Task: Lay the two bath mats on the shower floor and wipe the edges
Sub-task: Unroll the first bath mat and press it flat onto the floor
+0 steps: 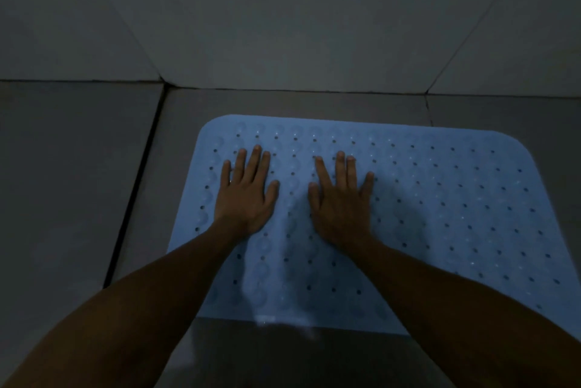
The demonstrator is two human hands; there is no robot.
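The left hand (243,189) and right hand (341,195) lie flat, fingers straight and spread, gripping nothing, on a light blue bath mat (440,214) with small holes. It lies on grey floor tiles (78,167) near the wall (283,26); its right edge is cut off in dim light.

A grey tiled shower floor (78,183) carries one blue perforated bath mat (440,214), lying flat.
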